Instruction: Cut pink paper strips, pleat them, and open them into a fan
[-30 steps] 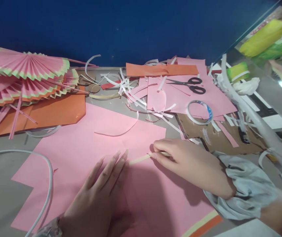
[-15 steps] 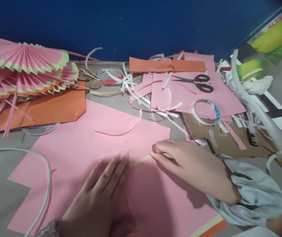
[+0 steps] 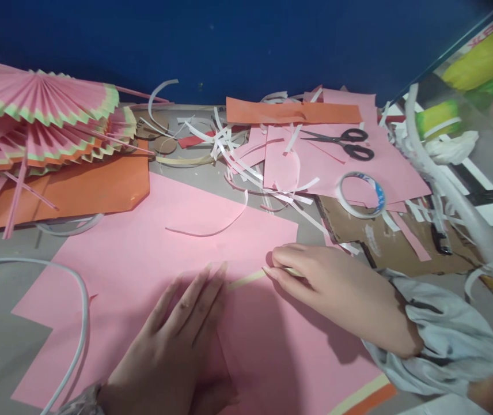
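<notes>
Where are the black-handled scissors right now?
In the head view, right of centre, the scissors lie on pink paper, between the orange strip and the roll of tape.

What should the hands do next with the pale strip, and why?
I'd probably have the right hand smooth the pale strip down onto the pink paper. The right fingers seem to pinch it, part of it shows between the hands, and the left hand lies spread on the paper, which could help steady it.
</notes>
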Demonstrator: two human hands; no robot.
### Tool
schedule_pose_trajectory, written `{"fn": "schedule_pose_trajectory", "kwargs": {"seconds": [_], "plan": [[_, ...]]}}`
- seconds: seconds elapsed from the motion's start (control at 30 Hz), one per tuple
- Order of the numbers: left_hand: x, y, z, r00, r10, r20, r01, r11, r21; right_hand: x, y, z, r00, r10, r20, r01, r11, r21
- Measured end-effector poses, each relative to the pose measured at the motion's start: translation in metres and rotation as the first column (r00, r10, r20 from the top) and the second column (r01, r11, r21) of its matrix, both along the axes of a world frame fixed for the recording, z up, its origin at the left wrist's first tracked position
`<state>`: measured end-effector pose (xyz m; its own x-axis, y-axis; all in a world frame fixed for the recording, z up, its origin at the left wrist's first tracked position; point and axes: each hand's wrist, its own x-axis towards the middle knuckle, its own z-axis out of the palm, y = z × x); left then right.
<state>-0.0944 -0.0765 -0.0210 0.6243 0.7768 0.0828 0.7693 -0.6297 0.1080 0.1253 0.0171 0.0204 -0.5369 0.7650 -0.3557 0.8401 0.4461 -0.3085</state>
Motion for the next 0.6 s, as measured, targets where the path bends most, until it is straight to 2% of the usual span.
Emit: {"fn": "schedule_pose_trajectory", "kwargs": {"seconds": [0.6], "plan": [[0.0012, 0.0008, 0.0002, 1.000, -0.003, -0.017, 0.003, 1.000, -0.022, -0.0007, 0.0003, -0.0006, 1.000, 0.014, -0.004, -0.014, 1.000, -0.004]]}}
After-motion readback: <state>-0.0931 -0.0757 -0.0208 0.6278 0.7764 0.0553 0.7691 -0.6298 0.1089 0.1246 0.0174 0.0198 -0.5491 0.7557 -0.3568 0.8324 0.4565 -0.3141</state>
